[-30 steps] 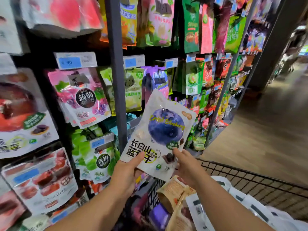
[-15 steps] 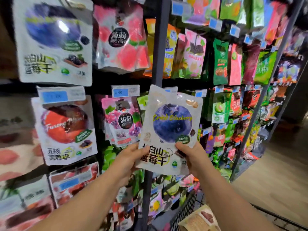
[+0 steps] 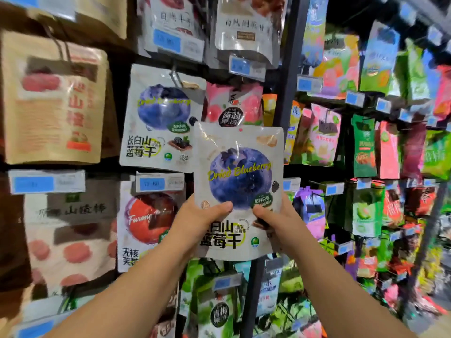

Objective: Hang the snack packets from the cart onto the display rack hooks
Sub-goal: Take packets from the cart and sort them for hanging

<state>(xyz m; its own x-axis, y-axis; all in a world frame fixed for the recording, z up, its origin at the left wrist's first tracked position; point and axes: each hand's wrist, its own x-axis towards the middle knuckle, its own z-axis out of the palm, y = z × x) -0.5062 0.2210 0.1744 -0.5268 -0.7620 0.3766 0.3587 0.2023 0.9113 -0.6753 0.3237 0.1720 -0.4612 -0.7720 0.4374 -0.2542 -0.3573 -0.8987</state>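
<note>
I hold a white dried blueberry packet upright in front of the display rack. My left hand grips its lower left edge with the thumb across the front. On the lower right edge my right hand pinches it the same way. An identical blueberry packet hangs on a rack hook just up and to the left of the held one; the held packet overlaps its lower right corner. The cart is out of view.
A dark vertical rack post runs behind the held packet. A brown paper bag hangs at far left, a red plum packet below the hung blueberry one, a pink jelly packet behind. Blue price tags line the hook ends. Colourful packets fill the right bay.
Both hands have lifted the blueberry packet from over the cart up and left to the rack's upper rows, beside the hanging blueberry packet. My view tilted upward, and the cart dropped out of sight.
</note>
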